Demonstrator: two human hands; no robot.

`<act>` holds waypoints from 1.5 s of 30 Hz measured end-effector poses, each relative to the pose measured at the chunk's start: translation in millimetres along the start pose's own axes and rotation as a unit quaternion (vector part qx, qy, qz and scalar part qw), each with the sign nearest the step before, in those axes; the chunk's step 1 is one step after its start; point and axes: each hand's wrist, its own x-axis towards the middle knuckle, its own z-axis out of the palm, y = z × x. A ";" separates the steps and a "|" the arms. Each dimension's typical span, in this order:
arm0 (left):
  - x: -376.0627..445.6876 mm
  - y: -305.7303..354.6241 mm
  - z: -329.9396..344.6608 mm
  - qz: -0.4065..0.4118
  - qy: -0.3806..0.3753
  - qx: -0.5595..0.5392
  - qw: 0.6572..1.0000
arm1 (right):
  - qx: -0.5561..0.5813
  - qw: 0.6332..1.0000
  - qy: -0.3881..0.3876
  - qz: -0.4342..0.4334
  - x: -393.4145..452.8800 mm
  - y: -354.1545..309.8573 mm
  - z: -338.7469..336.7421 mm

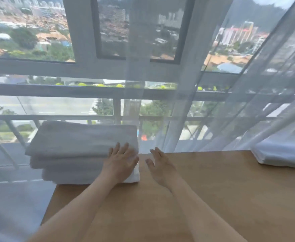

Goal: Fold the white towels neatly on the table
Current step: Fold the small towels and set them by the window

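Sheer curtain [213,102] backs your wooden table [195,189]. Your left hand [119,165] lies flat, fingers spread, on the folded stack [80,147] at far left; your right hand [159,166] hovers splayed and empty just beside it, while another white towel [283,154] waits far right, nearer that hand.

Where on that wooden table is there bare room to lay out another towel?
The widest free patch is the bare table, between the right hand and the folded towel at the far right edge. The near middle holds only the forearms. The far left corner is crowded: the towel stack fills it, the left hand resting flat on it.
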 end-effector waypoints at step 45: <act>166.4 665.6 252.5 0.184 -0.114 0.000 0.976 | 0.023 0.960 0.059 0.272 -162.8 627.1 -341.0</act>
